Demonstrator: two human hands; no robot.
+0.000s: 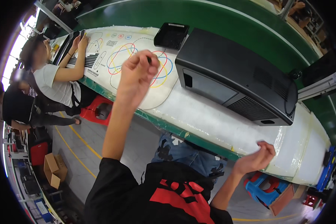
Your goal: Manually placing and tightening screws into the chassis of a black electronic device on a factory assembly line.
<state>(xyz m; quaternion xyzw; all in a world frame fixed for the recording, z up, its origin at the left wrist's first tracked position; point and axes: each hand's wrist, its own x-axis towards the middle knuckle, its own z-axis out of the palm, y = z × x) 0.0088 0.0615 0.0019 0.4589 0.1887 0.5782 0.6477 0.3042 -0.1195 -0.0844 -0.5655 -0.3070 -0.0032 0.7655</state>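
Observation:
My left hand [139,74] is raised over the printed white mat [160,98], left of a large black machine with a boxy housing [227,71]. Its fingers are curled together, with a small dark spot between them that I cannot make out. Over the front edge of the bench, before the machine's near right end, hovers my right hand [255,158]. Those fingers are pinched too, and a tiny dark bit shows at their tips. Neither hand touches the machine, which lies lengthwise with a vented panel facing me.
A black tray [171,35] sits behind the mat. Along the far side runs a green conveyor belt [138,14]. At the left a co-worker in a white shirt [59,80] works at the bench. Red [97,108] and blue [263,188] stools and a cardboard box [55,170] stand on the floor.

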